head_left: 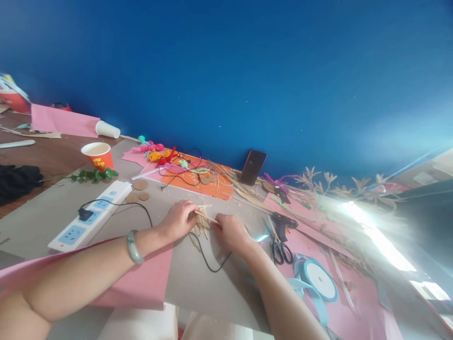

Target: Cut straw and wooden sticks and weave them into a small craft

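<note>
My left hand and my right hand meet at the middle of the grey table mat. Both have their fingers closed on a small bundle of tan straw strips. A thin straw stick runs between the two hands. The left wrist wears a pale green bangle. A black cable loops just under the hands.
A white power strip with a plug lies left, a red paper cup behind it. Pink paper lies under my left forearm. Scissors, a glue gun and a blue ribbon spool sit right. A phone leans on the blue wall.
</note>
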The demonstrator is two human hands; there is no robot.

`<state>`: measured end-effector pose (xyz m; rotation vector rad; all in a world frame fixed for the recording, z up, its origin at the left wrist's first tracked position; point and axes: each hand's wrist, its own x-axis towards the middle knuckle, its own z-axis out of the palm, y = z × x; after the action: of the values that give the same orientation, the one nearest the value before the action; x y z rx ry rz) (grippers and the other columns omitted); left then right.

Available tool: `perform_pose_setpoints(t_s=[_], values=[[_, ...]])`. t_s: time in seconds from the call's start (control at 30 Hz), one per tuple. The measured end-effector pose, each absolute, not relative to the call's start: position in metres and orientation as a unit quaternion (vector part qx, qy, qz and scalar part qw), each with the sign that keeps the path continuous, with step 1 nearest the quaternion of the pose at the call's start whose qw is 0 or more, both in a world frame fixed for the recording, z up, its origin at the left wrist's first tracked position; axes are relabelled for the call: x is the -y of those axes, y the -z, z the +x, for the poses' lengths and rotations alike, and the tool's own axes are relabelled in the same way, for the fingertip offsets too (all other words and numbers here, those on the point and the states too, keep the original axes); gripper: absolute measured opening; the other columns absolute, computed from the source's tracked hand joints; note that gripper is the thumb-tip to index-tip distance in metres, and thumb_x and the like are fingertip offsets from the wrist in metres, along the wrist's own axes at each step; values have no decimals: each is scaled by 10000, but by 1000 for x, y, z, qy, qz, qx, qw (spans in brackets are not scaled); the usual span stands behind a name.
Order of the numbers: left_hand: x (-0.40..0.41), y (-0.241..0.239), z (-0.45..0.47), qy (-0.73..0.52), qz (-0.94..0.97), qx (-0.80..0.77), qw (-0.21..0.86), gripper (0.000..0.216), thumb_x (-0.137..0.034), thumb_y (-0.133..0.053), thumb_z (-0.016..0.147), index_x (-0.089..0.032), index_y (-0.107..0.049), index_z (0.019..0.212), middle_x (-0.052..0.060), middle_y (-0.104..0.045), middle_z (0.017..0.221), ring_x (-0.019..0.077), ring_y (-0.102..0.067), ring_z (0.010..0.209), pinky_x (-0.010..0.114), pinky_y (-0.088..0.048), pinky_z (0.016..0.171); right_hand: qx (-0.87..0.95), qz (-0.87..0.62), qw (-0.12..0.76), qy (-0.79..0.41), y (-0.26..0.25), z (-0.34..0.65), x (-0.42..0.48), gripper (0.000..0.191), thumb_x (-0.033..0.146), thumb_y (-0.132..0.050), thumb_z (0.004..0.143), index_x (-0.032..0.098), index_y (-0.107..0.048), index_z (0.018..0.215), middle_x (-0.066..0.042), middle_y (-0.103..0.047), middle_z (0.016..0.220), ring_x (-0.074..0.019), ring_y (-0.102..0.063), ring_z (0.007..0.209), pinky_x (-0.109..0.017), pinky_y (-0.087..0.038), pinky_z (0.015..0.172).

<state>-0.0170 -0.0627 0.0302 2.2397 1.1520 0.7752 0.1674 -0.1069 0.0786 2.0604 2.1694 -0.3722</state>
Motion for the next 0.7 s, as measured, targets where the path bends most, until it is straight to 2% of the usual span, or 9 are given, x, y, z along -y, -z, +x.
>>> perform_pose_setpoints(t_s=[0.1, 0.23, 0.37, 0.47, 0.7], values=[[64, -31, -16, -315, 803, -422, 278, 203, -131, -544, 728, -191, -634, 899, 47, -638, 908, 194, -566, 878, 311, -423, 791, -727, 672, 42, 135, -86, 173, 109, 146, 184, -466, 823, 177, -611, 804, -60, -655, 785, -156, -564, 697, -240, -275, 567], [66, -36, -15, -339, 811, -364, 309, 226, -228, -604, 762, -190, -663, 977, 61, -640, 949, 194, -562, 915, 317, -406, 849, -760, 629, -23, 162, -96, 178, 113, 107, 155, -497, 795, 174, -600, 774, -44, -639, 783, -137, -534, 705, -220, -291, 597], [69, -41, -15, -320, 832, -326, 315, 147, -311, -605, 805, -213, -705, 849, 42, -658, 877, 185, -554, 886, 315, -367, 857, -770, 601, -64, 206, -100, 177, 115, 129, 171, -483, 796, 179, -602, 750, -8, -597, 659, -113, -459, 582, -213, -284, 568], [70, -45, -16, -306, 835, -335, 310, 176, -336, -584, 824, -211, -694, 766, 27, -643, 788, 176, -544, 832, 313, -355, 829, -770, 589, -107, 219, -102, 178, 116, 139, 161, -470, 784, 172, -595, 723, 2, -574, 630, -106, -432, 565, -210, -286, 561], [74, -45, -15, -329, 804, -321, 378, 120, -270, -628, 772, -195, -675, 690, 28, -645, 761, 166, -562, 799, 292, -389, 800, -724, 600, -211, 267, -108, 180, 116, 179, 282, -495, 803, 165, -599, 717, 31, -511, 586, -95, -398, 538, -206, -311, 534]])
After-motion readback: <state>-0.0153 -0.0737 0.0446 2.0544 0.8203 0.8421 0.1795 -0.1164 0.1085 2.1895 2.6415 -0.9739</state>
